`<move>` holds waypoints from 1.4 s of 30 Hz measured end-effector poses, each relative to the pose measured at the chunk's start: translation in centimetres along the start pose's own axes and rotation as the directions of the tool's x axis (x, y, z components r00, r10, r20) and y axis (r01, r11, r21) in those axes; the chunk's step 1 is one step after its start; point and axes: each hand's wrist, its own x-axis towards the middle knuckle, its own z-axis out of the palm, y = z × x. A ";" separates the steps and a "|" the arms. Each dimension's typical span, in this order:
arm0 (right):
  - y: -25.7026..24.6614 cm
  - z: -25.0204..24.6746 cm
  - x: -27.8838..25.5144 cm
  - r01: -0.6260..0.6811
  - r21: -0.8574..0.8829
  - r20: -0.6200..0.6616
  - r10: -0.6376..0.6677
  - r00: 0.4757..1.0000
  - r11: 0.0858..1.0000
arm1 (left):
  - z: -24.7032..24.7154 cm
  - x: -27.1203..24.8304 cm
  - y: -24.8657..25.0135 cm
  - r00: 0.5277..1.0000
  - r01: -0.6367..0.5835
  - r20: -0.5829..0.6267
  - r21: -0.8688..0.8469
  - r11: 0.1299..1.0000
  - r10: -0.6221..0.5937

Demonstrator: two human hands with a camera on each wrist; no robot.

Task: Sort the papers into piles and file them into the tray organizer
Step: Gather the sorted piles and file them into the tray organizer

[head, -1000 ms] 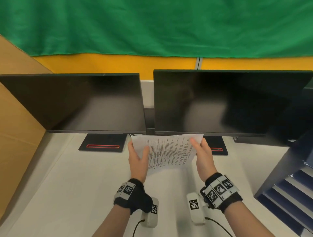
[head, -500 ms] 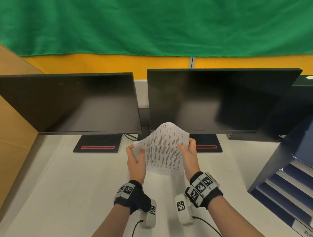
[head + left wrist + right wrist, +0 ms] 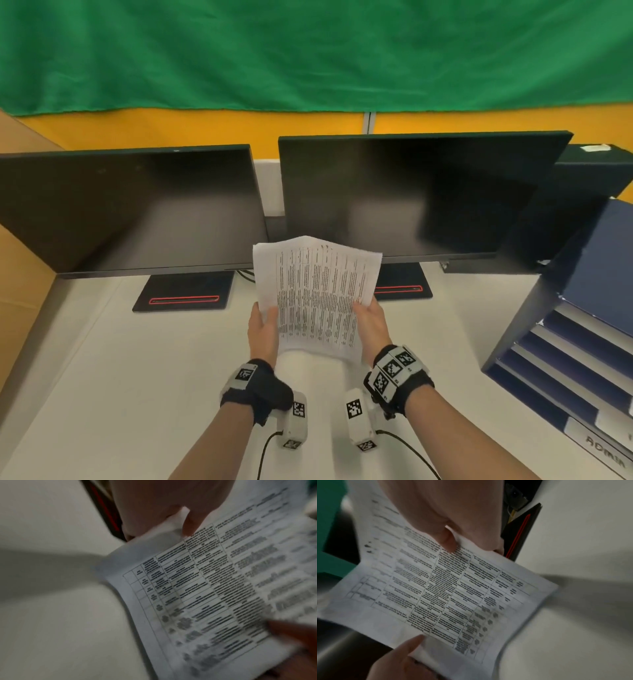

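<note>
Papers [image 3: 318,298] were held up off the desk [image 3: 102,377] mid-front, left hand [image 3: 263,329] & right hand [image 3: 371,325] each pinching a side edge w/ thumb on top, prob. to read & sort before the tray organizer [image 3: 582,342] at the desk's right edge.

Tray organizer [image 3: 582,346] label [image 3: 604,448]: "ADMIN", on the lowest visible tray front.
Paper [image 3: 318,298] table print: too blurred to read in every view.
Wrist markers: square codes only, no text.
</note>
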 end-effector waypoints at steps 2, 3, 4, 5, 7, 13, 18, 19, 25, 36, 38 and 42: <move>0.4 -1.6 -0.5 0.027 -0.036 -0.096 -0.031 0.995 0.999 | 0.5 -1.3 0.2 0.997 -0.070 0.045 0.127 0.989 0.065; 0.8 -2.7 -0.9 0.030 -0.058 -0.156 -0.038 0.987 0.998 | 0.9 -2.2 0.2 0.990 -0.118 0.099 0.193 0.974 0.100; 1.3 -3.9 -1.5 0.025 -0.062 -0.212 -0.038 0.976 0.998 | 1.5 -3.3 0.3 0.978 -0.157 0.175 0.249 0.956 0.116; 1.9 -5.2 -2.3 0.009 -0.055 -0.257 -0.023 0.966 0.998 | 2.3 -4.3 0.1 0.959 -0.191 0.261 0.298 0.935 0.113; 4.0 -8.5 -3.8 -0.041 -0.028 -0.325 0.029 0.945 0.999 | 4.1 -6.1 -1.4 0.908 -0.230 0.417 0.388 0.892 0.052; 9.9 -18.5 -9.7 -0.269 -0.029 -0.510 0.217 0.832 0.963 | 9.5 -11.7 -5.4 0.737 -0.213 0.644 0.511 0.832 -0.207; 12.8 -24.9 -14.5 -0.406 0.075 -0.722 0.330 0.608 0.911 | 14.0 -16.7 -6.9 0.559 -0.211 0.750 0.542 0.814 -0.354; 13.0 -25.6 -15.2 -0.408 0.086 -0.749 0.329 0.574 0.909 | 14.7 -17.5 -7.2 0.539 -0.216 0.761 0.540 0.813 -0.362; 12.6 -29.8 -17.5 -0.305 0.108 -0.812 0.261 0.521 0.946 | 17.9 -19.7 -6.6 0.482 -0.230 0.806 0.496 0.837 -0.345; 6.0 -35.9 -13.8 -0.283 0.216 -0.783 0.339 0.521 0.934 | 20.2 -20.3 -4.9 0.341 0.013 0.802 0.518 0.855 -0.491; 4.9 -36.6 -13.3 -0.274 0.255 -0.737 0.370 0.565 0.927 | 20.3 -20.7 -4.4 0.299 0.022 0.810 0.522 0.853 -0.504; 3.9 -36.3 -15.3 -0.164 0.399 -0.553 0.379 0.742 0.902 | 22.3 -20.7 -4.5 0.416 -0.004 0.785 0.507 0.862 -0.460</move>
